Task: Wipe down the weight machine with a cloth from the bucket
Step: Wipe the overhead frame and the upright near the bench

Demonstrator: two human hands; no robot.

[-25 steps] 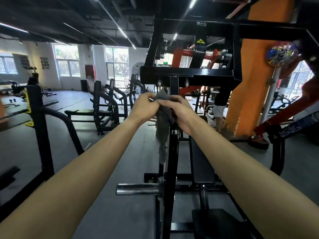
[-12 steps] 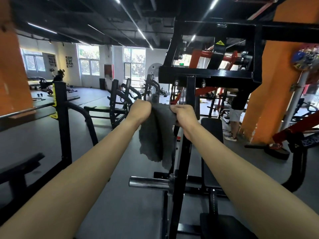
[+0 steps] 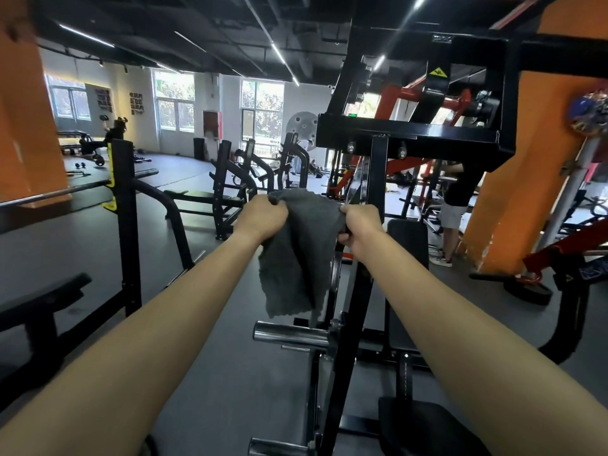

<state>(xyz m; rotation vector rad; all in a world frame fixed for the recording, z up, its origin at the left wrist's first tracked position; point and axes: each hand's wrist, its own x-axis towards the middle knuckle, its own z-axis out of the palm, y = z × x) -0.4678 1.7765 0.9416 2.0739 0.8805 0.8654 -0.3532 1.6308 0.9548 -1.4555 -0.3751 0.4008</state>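
Observation:
A grey cloth hangs spread between both hands at chest height. My left hand grips its upper left corner and my right hand grips its upper right edge. Directly behind the cloth stands the black weight machine, with an upright post, a thick top crossbeam and a chrome plate peg low down. The cloth hangs in front of the post; whether it touches it I cannot tell. No bucket is in view.
The machine's black padded seat and back pad lie to the right. A black rack with a barbell stands on the left. Orange pillars flank the scene. A person stands beyond the machine at right.
The hands have moved apart, spreading the bunched cloth out wide. The view has shifted left and down, so the machine now sits further right.

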